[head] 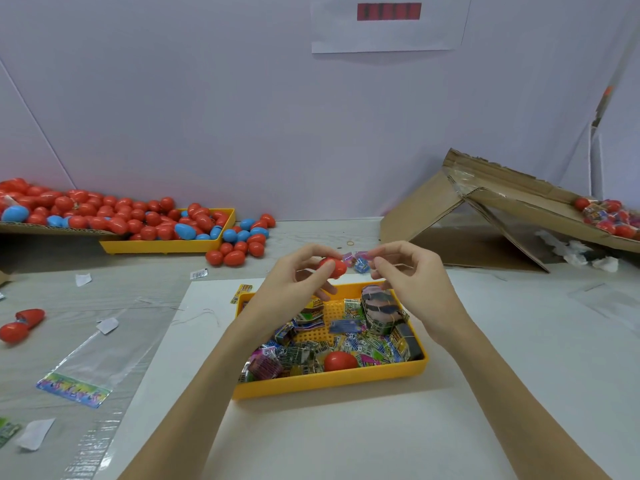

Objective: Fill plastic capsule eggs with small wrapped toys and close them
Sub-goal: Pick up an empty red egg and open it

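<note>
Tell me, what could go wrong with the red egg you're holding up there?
The left hand grips the red egg in mid-air above the yellow tray, so it might slip and fall among the wrapped toys. The right hand pinches something too small to identify; it could drop. Loose eggs beside the far tray might roll away.

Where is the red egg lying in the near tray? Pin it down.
Head view: the red egg lies at the near wall of the yellow tray, among wrapped toys, between the forearms.
</note>
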`<state>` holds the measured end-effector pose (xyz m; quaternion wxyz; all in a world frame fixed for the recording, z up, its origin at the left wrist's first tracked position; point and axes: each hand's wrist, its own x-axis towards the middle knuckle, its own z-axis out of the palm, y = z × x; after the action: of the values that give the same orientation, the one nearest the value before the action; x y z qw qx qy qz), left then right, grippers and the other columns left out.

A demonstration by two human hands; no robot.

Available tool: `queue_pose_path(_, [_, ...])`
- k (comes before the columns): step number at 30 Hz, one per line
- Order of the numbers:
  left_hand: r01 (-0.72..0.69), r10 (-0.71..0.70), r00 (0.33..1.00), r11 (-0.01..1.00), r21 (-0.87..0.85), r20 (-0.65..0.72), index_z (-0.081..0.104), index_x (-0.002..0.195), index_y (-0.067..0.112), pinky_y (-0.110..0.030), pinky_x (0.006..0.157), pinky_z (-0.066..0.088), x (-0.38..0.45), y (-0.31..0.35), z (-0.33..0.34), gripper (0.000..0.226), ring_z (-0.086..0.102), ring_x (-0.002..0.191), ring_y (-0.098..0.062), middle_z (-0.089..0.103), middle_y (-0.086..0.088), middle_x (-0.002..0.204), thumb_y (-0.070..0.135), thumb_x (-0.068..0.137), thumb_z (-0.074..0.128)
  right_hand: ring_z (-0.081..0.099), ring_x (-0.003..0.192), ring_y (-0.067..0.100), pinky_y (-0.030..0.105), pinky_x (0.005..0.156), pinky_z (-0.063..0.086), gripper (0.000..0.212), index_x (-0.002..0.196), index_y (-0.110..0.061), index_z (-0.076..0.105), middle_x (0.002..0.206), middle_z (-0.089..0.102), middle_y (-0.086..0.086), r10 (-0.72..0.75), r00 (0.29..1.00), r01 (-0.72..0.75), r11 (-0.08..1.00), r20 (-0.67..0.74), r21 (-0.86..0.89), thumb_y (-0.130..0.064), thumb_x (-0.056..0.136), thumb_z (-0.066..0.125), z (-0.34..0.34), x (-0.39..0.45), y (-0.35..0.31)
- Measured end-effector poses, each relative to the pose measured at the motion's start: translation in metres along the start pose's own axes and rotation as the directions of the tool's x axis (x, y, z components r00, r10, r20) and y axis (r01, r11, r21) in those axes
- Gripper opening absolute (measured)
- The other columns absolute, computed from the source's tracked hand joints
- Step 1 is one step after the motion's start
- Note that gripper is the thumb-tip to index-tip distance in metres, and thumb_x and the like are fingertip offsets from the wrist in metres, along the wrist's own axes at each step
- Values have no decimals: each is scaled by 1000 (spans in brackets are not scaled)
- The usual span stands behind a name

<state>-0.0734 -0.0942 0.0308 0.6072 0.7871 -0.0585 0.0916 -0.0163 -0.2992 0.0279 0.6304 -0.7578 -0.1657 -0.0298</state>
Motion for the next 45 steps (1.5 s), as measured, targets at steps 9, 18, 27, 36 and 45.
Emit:
queue_pose_path(9, [116,-116,981,993,-3,-153,71,106,19,-21,65,58,3,-7,-6,36,68,62,-13,76,2,81,50,102,53,43,112,6,30,93,41,26,109,-38,79,114,60,-15,-25,887,358,666,460,-655,-51,86,76,10,-10,-1])
queue_pose_path(18, [12,-27,990,994,-108,-136,70,113,16,-19,75,59,4,-5,-6,21,78,89,-15,79,5,99,23,93,75,39,123,16,33,98,31,17,105,-35,72,123,58,-8,-5,897,361,588,442,-724,-45,92,74,32,-19,1])
queue_pose_path(27, [126,-134,985,989,-82,-108,67,81,9,-21,50,43,7,2,-5,36,53,56,-19,63,-5,64,1,100,38,65,84,4,14,71,51,11,93,-22,77,86,72,-10,-116,972,168,950,203,-264,-27,86,84,18,-15,-7])
queue_pose_path(36, [-17,38,998,916,401,-44,68,77,21,-16,54,37,1,-5,13,53,43,52,-4,48,8,55,72,86,60,63,79,2,13,69,49,14,89,-24,70,83,68,-11,-156,975,208,888,159,-409,-19,86,83,22,-16,-1])
queue_pose_path(45, [118,-112,990,991,63,-86,76,82,24,-9,50,41,3,-10,6,15,51,51,3,59,15,61,36,90,79,65,84,3,13,71,54,36,109,-19,72,94,73,-6,-142,979,187,908,145,-375,10,93,59,16,-13,-5])
